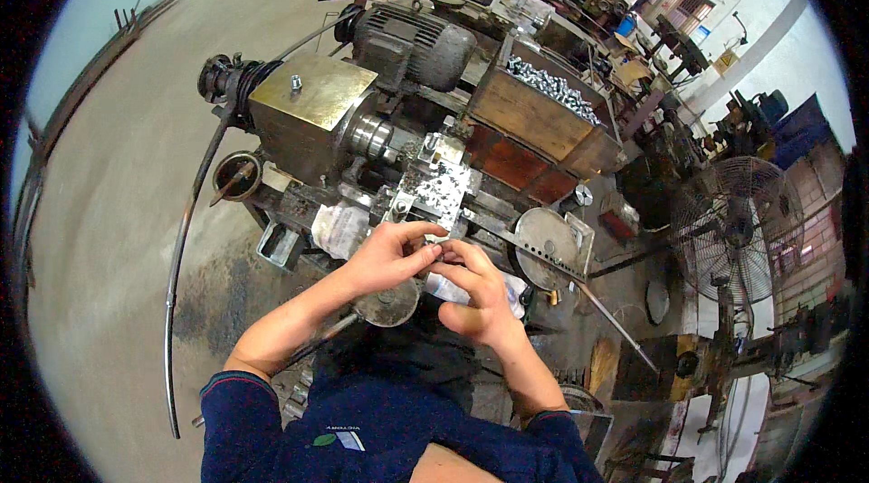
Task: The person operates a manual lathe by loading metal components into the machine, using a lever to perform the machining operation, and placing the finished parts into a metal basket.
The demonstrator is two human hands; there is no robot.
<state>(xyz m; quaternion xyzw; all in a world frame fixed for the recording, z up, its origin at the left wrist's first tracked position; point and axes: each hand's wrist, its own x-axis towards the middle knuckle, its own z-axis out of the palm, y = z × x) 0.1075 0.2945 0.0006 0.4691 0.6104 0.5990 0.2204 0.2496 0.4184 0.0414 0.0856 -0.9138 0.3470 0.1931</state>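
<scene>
My left hand (391,258) and my right hand (475,288) meet in front of the lathe's slide, fingertips pinched together. Whatever small thing lies between them is mostly covered by the fingers, and I cannot make out its kind. Just beyond the hands is the metal slide (442,191), strewn with bright chips. To its left, the shiny round spindle nose (373,138) sticks out of the headstock (312,94), which has a brass-coloured top with a small metal fitting (296,83) standing on it.
Behind the slide, a wooden box (522,121) holds many small shiny metal parts (550,87). A ribbed motor (412,46) sits at the back. On the right are a round metal plate (546,249), a long lever (620,329) and a caged fan (738,225). A pale cloth (340,229) lies left.
</scene>
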